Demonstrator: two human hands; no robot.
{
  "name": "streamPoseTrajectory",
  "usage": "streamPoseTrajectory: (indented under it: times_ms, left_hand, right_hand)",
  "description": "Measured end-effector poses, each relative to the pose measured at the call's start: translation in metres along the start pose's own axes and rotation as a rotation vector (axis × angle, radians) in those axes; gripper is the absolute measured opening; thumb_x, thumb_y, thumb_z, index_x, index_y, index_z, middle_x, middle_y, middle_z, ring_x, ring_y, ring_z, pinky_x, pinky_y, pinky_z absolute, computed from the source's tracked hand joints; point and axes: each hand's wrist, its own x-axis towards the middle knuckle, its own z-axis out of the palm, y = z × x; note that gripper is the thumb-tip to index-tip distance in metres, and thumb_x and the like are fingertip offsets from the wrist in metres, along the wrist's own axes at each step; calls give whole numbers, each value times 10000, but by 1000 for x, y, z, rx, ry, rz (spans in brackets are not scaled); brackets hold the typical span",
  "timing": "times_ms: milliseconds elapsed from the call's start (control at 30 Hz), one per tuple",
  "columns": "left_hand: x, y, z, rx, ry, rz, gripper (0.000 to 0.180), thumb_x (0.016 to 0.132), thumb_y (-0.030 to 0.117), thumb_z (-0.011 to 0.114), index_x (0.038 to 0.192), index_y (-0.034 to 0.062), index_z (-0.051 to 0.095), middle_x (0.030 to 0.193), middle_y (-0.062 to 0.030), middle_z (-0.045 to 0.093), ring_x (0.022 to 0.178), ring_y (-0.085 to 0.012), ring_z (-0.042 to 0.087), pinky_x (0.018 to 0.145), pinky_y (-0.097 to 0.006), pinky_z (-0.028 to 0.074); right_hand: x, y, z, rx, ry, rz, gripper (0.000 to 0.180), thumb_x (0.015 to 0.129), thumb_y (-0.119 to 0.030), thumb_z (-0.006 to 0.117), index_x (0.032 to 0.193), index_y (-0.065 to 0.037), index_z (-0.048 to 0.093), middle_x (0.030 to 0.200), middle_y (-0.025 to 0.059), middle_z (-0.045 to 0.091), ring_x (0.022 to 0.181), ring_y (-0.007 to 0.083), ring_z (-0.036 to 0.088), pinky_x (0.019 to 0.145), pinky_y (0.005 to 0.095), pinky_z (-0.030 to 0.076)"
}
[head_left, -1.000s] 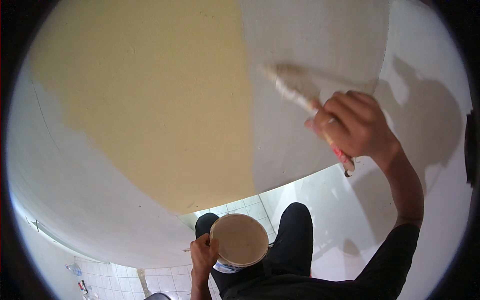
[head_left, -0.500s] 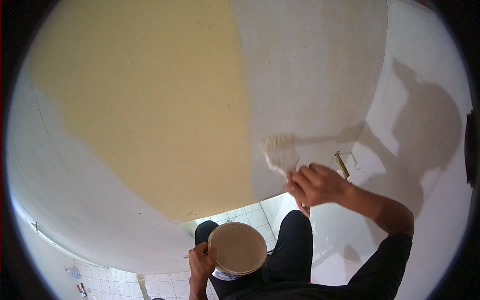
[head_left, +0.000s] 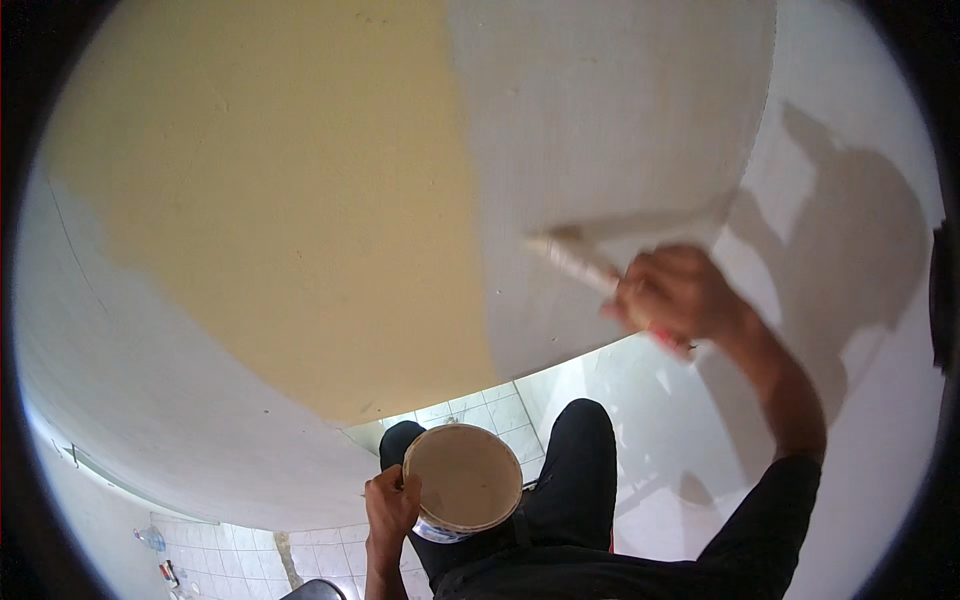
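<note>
The right hand is raised before the wall, its fingers clenched round the brush. The brush points up and left, its bristles at the pale part of the wall, right of the yellow patch; blur hides whether they touch. The hand covers much of the handle, whose reddish end shows below it.

The left hand has its fingers grasping the left rim of the bucket, which sits between the knees, its mouth facing up. The bucket and the dark-trousered legs block part of the tiled floor beyond.

The side wall stands at the right, carrying a large shadow. At the lower left, a clear bottle and a small red and dark item lie near the tiles; a black rounded thing is cut off by the bottom edge.
</note>
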Motion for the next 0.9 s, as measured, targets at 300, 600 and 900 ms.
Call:
streamPoseTrajectory:
  times_ms: [300, 600, 900]
  left_hand:
    - [-1, 9, -1, 29, -6, 14, 287, 846, 149, 625, 681, -67, 535, 549, -197, 474, 504, -161, 417, 480, -399, 366]
    - [-5, 9, -1, 1, -1, -17, 301, 850, 161, 632, 689, -73, 532, 563, -213, 476, 509, -166, 416, 484, -397, 372]
    - [-1, -6, 3, -3, 18, 11, 319, 856, 180, 620, 674, -58, 509, 553, -206, 450, 501, -166, 407, 479, -402, 359]
  right_hand:
    - [81, 81, -94, -425, 105, -178, 232, 842, -250, 822, 827, -97, 648, 806, 29, 662, 662, 145, 665, 563, 293, 555]
    - [75, 70, -58, -583, 195, -158, 201, 819, -224, 805, 857, -114, 642, 846, 22, 633, 719, 138, 656, 571, 292, 549]
    - [-15, -66, 53, 68, 127, 119, 187, 855, -141, 781, 822, -66, 613, 726, 33, 637, 612, 127, 645, 486, 287, 500]
